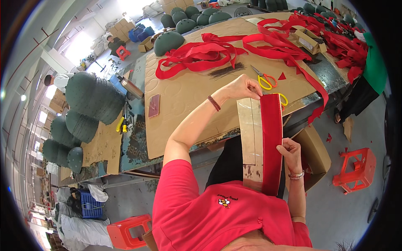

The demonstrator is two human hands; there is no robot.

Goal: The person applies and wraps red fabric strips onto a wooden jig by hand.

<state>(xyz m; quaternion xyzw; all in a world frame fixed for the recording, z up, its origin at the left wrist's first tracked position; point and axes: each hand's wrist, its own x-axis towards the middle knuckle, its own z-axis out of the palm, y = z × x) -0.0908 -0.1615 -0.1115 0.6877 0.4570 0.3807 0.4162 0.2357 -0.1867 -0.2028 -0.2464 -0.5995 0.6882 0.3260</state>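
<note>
Cardboard-topped bench before you: your left hand pinches the ribbon's top, right hand pinches its edge.

We see a workshop: around the worktable lie red ribbons, scissors, and stacked green helmets.

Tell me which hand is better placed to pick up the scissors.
Left, probably. The left hand pinches the red ribbon's top end right beside the yellow-handled scissors; the right hand grips the ribbon lower, off the table.
</note>
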